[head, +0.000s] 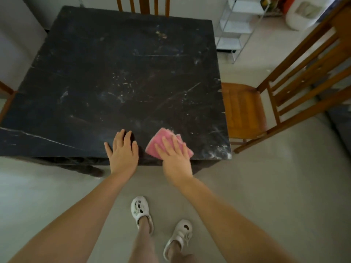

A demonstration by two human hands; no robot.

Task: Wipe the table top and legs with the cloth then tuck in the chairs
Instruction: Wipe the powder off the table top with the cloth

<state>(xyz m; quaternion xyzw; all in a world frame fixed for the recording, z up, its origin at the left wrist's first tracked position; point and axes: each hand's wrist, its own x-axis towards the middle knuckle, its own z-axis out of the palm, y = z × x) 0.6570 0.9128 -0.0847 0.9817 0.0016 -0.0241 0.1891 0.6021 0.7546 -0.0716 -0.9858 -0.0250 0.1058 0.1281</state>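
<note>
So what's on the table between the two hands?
Nothing: in the head view only bare dark table top separates the left hand from the right hand pressing the pink cloth.

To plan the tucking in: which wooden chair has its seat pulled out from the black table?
The brown slatted wooden chair at the black table's right side: its whole seat shows. Of the far chair only the backrest shows.

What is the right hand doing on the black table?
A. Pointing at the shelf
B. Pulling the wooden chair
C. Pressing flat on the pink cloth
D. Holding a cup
C: the right hand lies with straight fingers on top of the pink cloth near the front edge of the black table, while the left hand rests flat on the bare tabletop beside it.
</note>
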